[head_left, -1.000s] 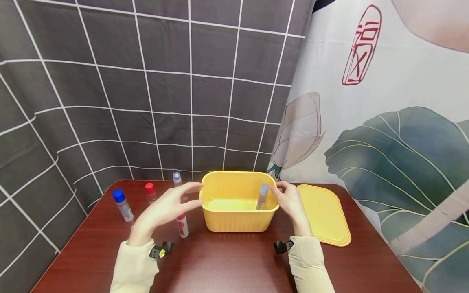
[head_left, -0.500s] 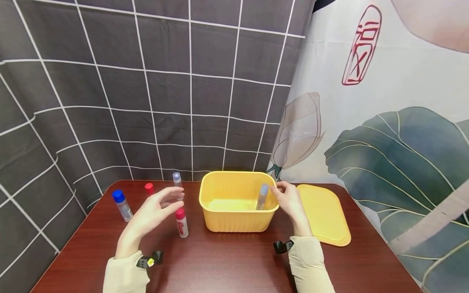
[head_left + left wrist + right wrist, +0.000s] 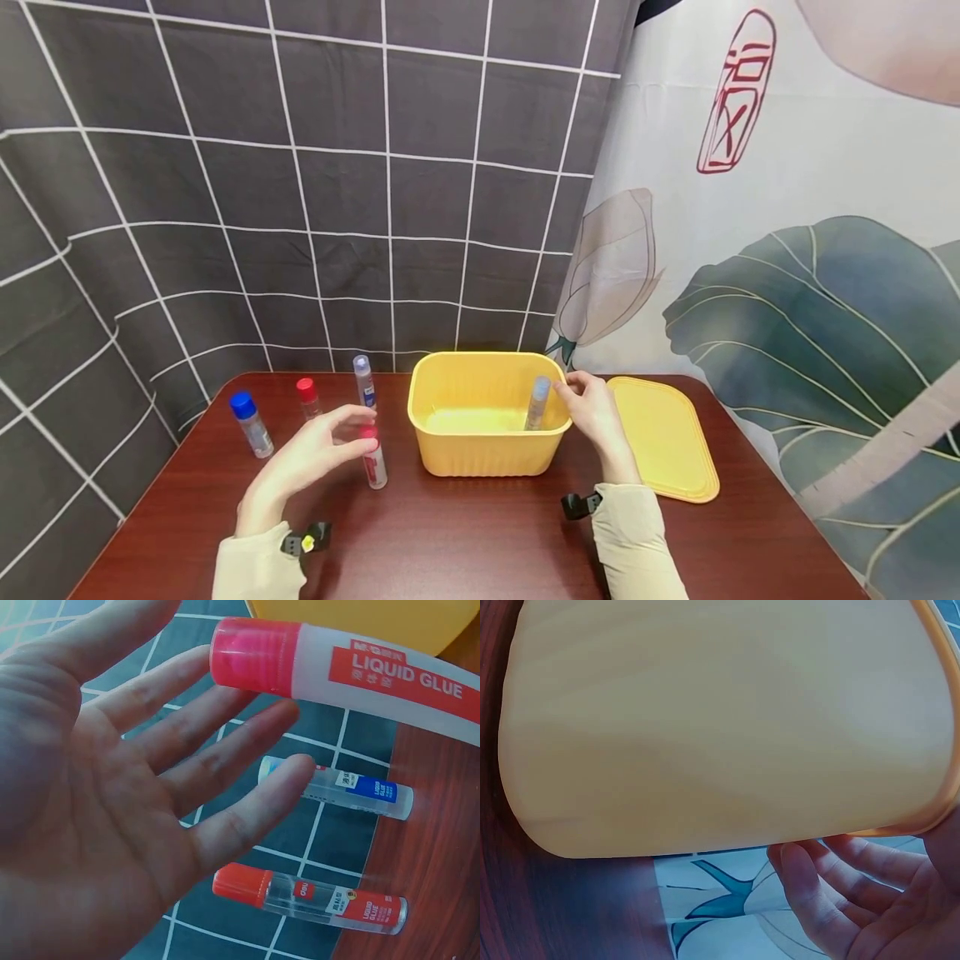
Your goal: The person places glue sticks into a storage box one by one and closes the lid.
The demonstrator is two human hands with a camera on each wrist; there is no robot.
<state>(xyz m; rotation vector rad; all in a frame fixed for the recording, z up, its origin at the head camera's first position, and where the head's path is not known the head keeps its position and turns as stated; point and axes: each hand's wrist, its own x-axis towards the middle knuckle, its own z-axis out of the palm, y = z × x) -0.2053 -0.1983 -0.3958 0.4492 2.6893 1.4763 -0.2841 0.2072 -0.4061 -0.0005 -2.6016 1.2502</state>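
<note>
In the head view my left hand (image 3: 318, 450) reaches round the red cap of a white liquid glue bottle (image 3: 376, 469), which stands upright. The left wrist view shows the palm open, with spread fingers (image 3: 247, 765) beside and behind the red cap of the liquid glue bottle (image 3: 375, 675). My right hand (image 3: 596, 417) holds the right rim of a yellow box (image 3: 487, 454). In the right wrist view its fingers (image 3: 802, 881) curl against the yellow box's wall (image 3: 720, 742); the thumb is mostly hidden. A clear glue bottle (image 3: 537, 406) with a pale cap leans inside the box.
Left of the box stand a blue-capped glue bottle (image 3: 252, 427), a red-capped clear one (image 3: 307, 396), partly behind my left hand, and a pale-capped one (image 3: 365, 385) near the back edge. A yellow lid (image 3: 663, 437) lies on the dark red table (image 3: 450, 533) at right.
My left hand has let go of the box's left rim and moved left to the red-capped white glue bottle. The right hand stays at the box's right rim.
</note>
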